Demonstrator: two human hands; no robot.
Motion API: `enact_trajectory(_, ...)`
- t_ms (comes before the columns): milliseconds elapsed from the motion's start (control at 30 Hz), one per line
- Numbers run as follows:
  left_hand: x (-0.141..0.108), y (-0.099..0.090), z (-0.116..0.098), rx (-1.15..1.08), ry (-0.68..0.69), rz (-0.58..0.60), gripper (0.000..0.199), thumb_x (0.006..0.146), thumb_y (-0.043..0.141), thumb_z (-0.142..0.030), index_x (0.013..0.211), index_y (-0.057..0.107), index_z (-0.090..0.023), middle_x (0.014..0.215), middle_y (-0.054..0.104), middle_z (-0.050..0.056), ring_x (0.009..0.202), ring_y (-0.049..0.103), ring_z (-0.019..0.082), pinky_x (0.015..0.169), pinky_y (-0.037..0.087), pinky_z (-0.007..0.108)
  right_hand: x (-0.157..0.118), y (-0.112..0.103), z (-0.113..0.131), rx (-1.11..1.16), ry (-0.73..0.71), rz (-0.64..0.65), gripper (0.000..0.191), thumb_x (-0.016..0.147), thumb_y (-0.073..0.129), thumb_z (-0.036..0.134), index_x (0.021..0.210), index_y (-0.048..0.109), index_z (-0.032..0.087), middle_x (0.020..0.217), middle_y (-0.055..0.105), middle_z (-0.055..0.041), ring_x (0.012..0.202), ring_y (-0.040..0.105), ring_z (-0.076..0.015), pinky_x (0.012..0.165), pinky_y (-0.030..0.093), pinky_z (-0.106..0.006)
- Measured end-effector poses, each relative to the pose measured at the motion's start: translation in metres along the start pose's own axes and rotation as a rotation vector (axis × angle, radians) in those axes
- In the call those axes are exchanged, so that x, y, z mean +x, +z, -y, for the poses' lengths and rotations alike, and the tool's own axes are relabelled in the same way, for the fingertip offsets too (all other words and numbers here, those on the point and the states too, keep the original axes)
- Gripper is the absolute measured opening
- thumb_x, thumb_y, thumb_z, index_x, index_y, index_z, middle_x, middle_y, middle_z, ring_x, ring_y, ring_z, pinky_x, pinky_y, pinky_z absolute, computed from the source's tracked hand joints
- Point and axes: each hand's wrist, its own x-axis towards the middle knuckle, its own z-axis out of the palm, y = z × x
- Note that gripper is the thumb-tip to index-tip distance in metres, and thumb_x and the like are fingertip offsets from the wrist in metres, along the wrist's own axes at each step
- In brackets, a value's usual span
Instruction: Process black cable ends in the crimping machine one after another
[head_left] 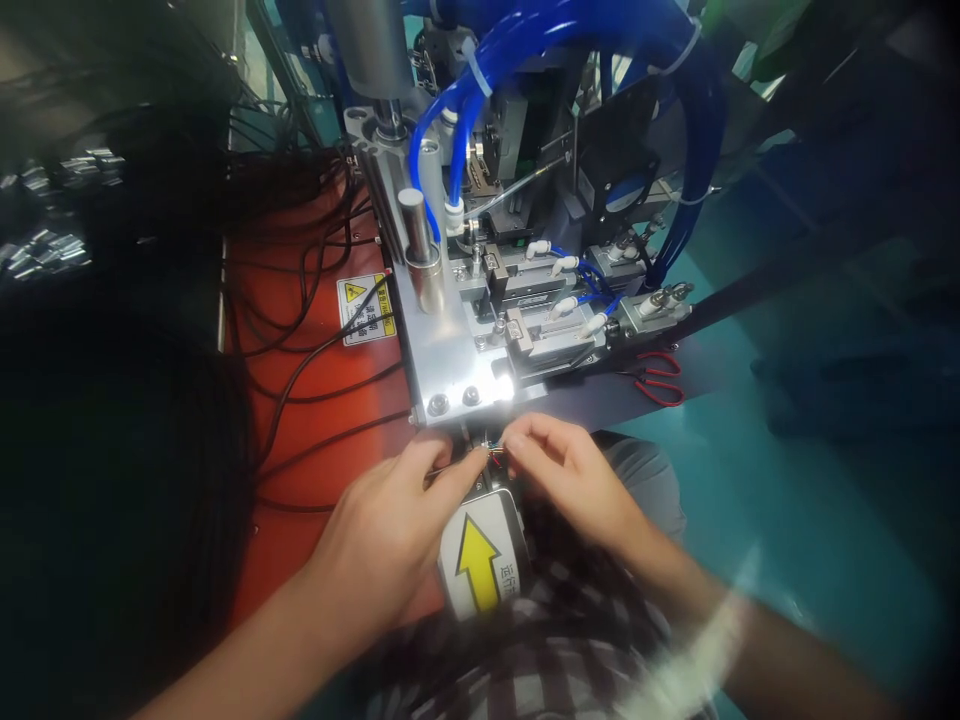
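Thin coloured wires (494, 450) lie between my two hands, just in front of the metal machine block (450, 375). My left hand (401, 500) is closed, with its thumb and fingertips at the left end of the wires. From the right, my right hand (566, 468) pinches at their other end, thumb and index finger together. Whatever sits under the fingertips is too small to make out. Below the hands is a white plate with a yellow arrow (478, 562).
Black cables (300, 375) run over the red surface (300, 425) at left, near a warning label (367, 310). Pneumatic cylinders (555, 335) and blue hoses (694, 130) stand behind. Red-handled pliers (661, 380) lie at right.
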Motion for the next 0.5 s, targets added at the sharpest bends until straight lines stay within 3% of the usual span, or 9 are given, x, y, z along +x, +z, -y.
enact_trajectory(233,0.0,-0.003,0.001,0.003,0.009,0.034,0.041,0.087,0.042,-0.014,0.125,0.057,-0.016,0.096,0.052,0.01,0.072,0.058,0.019,0.055,0.046,0.028,-0.002,0.006,-0.002,0.09,0.069,-0.076,0.019,0.082,0.061,0.032,0.076,0.057,0.015,0.06,0.047,0.0043,0.054,0.04,-0.0093,0.051,0.033,-0.023)
enact_trajectory(500,-0.002,-0.001,0.001,0.011,-0.001,0.014,0.04,0.089,0.041,-0.013,0.126,0.055,-0.018,0.096,0.051,0.008,0.072,0.058,0.019,0.056,0.046,0.027,-0.004,0.01,-0.006,0.014,0.013,-0.1,0.016,0.086,0.055,0.028,0.075,0.054,0.017,0.062,0.048,0.0037,0.056,0.042,-0.0098,0.053,0.035,-0.024)
